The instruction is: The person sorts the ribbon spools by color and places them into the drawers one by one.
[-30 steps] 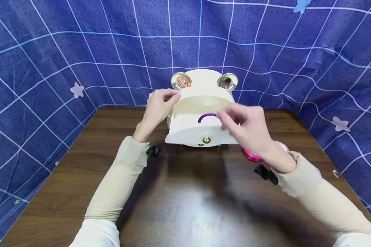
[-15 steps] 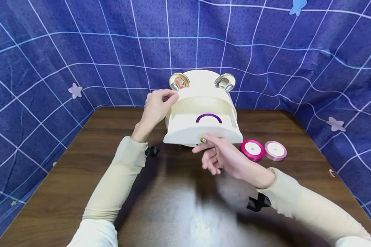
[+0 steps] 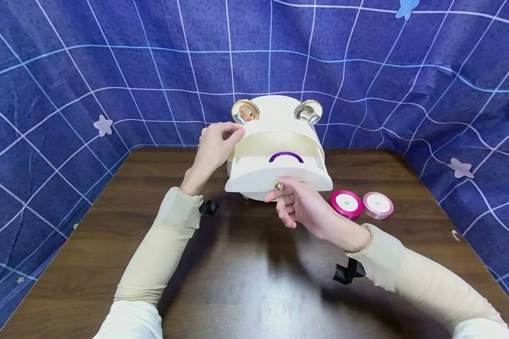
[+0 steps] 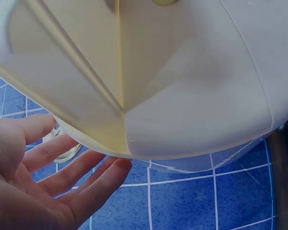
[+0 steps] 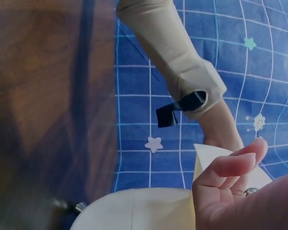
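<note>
A white storage box (image 3: 277, 107) with two shiny gold ears stands at the back of the table, its curved drawer (image 3: 250, 181) pulled out. Inside the drawer shows the purple arc of a ribbon spool (image 3: 286, 154). My right hand (image 3: 305, 207) pinches the drawer's gold knob (image 3: 279, 186) between thumb and index finger, the other fingers loosely bent below. My left hand (image 3: 214, 146) rests at the box's upper left edge, below the left ear. In the left wrist view its extended fingers (image 4: 103, 189) lie along the rim of the white box (image 4: 192, 124).
Right of the box, a dark pink ribbon spool (image 3: 346, 214) and a light pink ribbon spool (image 3: 378, 214) lie flat side by side. The dark wooden table (image 3: 237, 282) ends at a blue grid-patterned cloth (image 3: 161, 70) behind and at both sides.
My right hand has come down from above the drawer to its knob, and the drawer has slid slightly back toward the box. My left hand has stayed at the box.
</note>
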Action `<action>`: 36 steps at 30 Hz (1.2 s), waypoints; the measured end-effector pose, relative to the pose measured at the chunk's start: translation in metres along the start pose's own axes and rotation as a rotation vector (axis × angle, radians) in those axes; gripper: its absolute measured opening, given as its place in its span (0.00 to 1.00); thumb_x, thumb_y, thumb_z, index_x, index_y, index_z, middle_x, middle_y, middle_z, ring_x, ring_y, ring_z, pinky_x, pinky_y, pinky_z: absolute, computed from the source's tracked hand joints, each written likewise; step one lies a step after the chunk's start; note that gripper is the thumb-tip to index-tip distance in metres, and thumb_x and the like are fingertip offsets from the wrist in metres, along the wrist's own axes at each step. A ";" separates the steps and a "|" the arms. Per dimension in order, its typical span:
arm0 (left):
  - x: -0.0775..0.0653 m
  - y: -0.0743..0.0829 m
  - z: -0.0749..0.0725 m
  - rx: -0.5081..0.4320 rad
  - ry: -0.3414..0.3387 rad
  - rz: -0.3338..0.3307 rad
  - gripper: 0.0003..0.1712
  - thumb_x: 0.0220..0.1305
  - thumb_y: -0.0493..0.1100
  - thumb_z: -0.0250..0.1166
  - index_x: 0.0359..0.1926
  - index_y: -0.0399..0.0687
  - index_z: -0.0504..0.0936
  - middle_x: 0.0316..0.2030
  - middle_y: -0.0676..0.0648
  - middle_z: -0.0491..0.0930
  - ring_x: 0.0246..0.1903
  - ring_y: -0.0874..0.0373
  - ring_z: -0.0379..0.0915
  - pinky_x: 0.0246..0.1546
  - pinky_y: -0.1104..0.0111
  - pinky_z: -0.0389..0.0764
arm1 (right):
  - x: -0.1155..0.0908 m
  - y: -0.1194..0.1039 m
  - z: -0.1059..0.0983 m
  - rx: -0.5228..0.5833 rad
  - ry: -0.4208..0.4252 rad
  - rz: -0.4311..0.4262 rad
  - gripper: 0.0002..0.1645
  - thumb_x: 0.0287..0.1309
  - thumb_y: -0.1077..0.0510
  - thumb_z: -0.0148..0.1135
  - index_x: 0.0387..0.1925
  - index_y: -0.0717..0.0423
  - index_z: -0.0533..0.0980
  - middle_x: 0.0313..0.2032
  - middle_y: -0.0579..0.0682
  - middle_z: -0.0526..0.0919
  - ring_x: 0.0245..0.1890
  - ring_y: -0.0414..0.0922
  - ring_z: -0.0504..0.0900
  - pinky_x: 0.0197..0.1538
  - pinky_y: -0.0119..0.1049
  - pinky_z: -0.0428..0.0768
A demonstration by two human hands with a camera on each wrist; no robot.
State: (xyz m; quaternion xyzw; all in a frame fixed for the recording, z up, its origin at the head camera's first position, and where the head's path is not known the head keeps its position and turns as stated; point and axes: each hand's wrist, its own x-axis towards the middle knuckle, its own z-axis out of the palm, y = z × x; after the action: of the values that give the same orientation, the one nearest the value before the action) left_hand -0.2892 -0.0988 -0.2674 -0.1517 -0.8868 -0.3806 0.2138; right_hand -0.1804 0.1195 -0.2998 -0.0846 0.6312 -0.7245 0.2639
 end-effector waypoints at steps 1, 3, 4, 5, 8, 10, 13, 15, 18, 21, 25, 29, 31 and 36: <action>0.000 0.000 0.000 -0.001 0.002 0.002 0.16 0.66 0.52 0.61 0.46 0.50 0.87 0.39 0.47 0.87 0.35 0.56 0.81 0.35 0.64 0.75 | 0.002 -0.001 0.000 0.000 0.002 -0.003 0.27 0.72 0.44 0.36 0.39 0.59 0.77 0.12 0.44 0.75 0.10 0.39 0.68 0.18 0.31 0.66; 0.000 0.000 0.000 -0.001 0.004 0.006 0.16 0.66 0.51 0.61 0.46 0.50 0.87 0.40 0.47 0.87 0.35 0.56 0.81 0.36 0.64 0.75 | 0.004 -0.002 -0.002 -0.003 0.005 -0.008 0.27 0.72 0.45 0.36 0.38 0.59 0.77 0.12 0.44 0.75 0.10 0.39 0.68 0.18 0.31 0.66; 0.000 0.000 0.000 0.001 0.006 0.009 0.15 0.66 0.51 0.61 0.46 0.50 0.87 0.40 0.47 0.87 0.36 0.56 0.81 0.36 0.64 0.75 | 0.006 -0.003 -0.002 -0.006 0.007 -0.009 0.28 0.72 0.44 0.36 0.38 0.58 0.77 0.12 0.44 0.75 0.10 0.39 0.68 0.18 0.31 0.66; 0.000 -0.001 0.000 0.001 0.007 0.012 0.15 0.65 0.51 0.61 0.46 0.50 0.87 0.40 0.47 0.87 0.36 0.56 0.82 0.37 0.64 0.75 | 0.007 -0.003 -0.003 -0.007 0.008 -0.011 0.28 0.72 0.44 0.36 0.38 0.58 0.77 0.12 0.44 0.75 0.10 0.39 0.68 0.18 0.31 0.66; 0.000 -0.001 0.000 0.002 0.009 0.016 0.15 0.65 0.51 0.62 0.46 0.50 0.87 0.40 0.47 0.87 0.36 0.57 0.82 0.37 0.63 0.76 | 0.010 -0.004 -0.004 -0.011 0.006 -0.015 0.28 0.72 0.44 0.36 0.38 0.58 0.78 0.11 0.44 0.75 0.10 0.39 0.68 0.19 0.31 0.67; 0.000 -0.001 0.001 0.001 0.009 0.014 0.15 0.65 0.51 0.62 0.46 0.50 0.87 0.40 0.48 0.87 0.36 0.57 0.82 0.37 0.62 0.76 | 0.012 -0.005 -0.006 -0.012 0.001 -0.020 0.28 0.72 0.44 0.36 0.37 0.58 0.78 0.12 0.44 0.75 0.11 0.39 0.68 0.19 0.31 0.67; 0.001 -0.001 0.001 0.001 0.006 0.012 0.15 0.65 0.51 0.62 0.46 0.50 0.87 0.40 0.48 0.87 0.36 0.57 0.82 0.37 0.62 0.76 | 0.015 -0.006 -0.008 -0.013 -0.002 -0.027 0.28 0.72 0.44 0.36 0.38 0.58 0.78 0.12 0.44 0.75 0.11 0.39 0.68 0.19 0.31 0.66; 0.001 -0.001 0.001 0.000 0.004 0.010 0.15 0.65 0.51 0.62 0.46 0.50 0.87 0.41 0.48 0.87 0.36 0.56 0.82 0.36 0.63 0.76 | 0.017 -0.007 -0.009 -0.015 0.001 -0.033 0.28 0.72 0.44 0.36 0.37 0.58 0.78 0.12 0.44 0.75 0.11 0.39 0.68 0.19 0.31 0.66; 0.001 0.000 0.000 0.004 0.003 0.005 0.15 0.65 0.51 0.62 0.46 0.50 0.87 0.41 0.48 0.87 0.36 0.56 0.82 0.36 0.62 0.76 | 0.021 -0.009 -0.011 -0.019 0.005 -0.036 0.28 0.72 0.44 0.37 0.38 0.58 0.79 0.11 0.44 0.75 0.11 0.39 0.68 0.20 0.31 0.66; 0.001 0.000 0.000 0.006 0.001 -0.004 0.16 0.65 0.52 0.62 0.46 0.50 0.87 0.41 0.47 0.87 0.36 0.56 0.82 0.37 0.61 0.77 | 0.024 -0.010 -0.012 -0.018 0.006 -0.034 0.28 0.72 0.44 0.37 0.38 0.57 0.78 0.11 0.44 0.75 0.12 0.39 0.68 0.20 0.31 0.67; 0.000 0.000 0.000 0.013 0.000 -0.006 0.16 0.65 0.52 0.62 0.46 0.50 0.87 0.41 0.47 0.87 0.36 0.55 0.82 0.37 0.60 0.77 | 0.028 -0.012 -0.015 -0.021 0.009 -0.031 0.28 0.72 0.43 0.37 0.38 0.57 0.78 0.12 0.44 0.75 0.12 0.39 0.68 0.21 0.31 0.67; 0.000 0.000 0.000 0.017 -0.002 -0.002 0.16 0.65 0.52 0.62 0.47 0.50 0.87 0.41 0.47 0.87 0.36 0.55 0.81 0.37 0.60 0.77 | 0.033 -0.014 -0.017 -0.025 0.017 -0.032 0.28 0.71 0.43 0.38 0.39 0.58 0.78 0.12 0.44 0.75 0.12 0.39 0.68 0.20 0.30 0.67; 0.000 0.000 0.000 0.017 -0.003 -0.002 0.16 0.65 0.52 0.62 0.47 0.50 0.87 0.41 0.47 0.87 0.37 0.55 0.81 0.37 0.60 0.76 | 0.035 -0.015 -0.018 -0.027 0.020 -0.030 0.28 0.71 0.43 0.38 0.39 0.58 0.78 0.12 0.44 0.75 0.13 0.39 0.68 0.20 0.30 0.67; 0.001 0.001 0.000 0.026 -0.001 -0.002 0.16 0.65 0.52 0.62 0.46 0.51 0.87 0.41 0.48 0.87 0.36 0.55 0.81 0.36 0.61 0.75 | 0.040 -0.019 -0.020 -0.035 0.027 -0.017 0.30 0.71 0.41 0.37 0.43 0.60 0.76 0.12 0.44 0.74 0.12 0.39 0.69 0.21 0.32 0.66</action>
State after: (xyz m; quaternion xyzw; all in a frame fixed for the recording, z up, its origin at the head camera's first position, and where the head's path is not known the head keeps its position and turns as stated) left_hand -0.2894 -0.0985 -0.2665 -0.1485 -0.8919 -0.3692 0.2149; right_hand -0.2287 0.1190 -0.2933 -0.0850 0.6463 -0.7168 0.2476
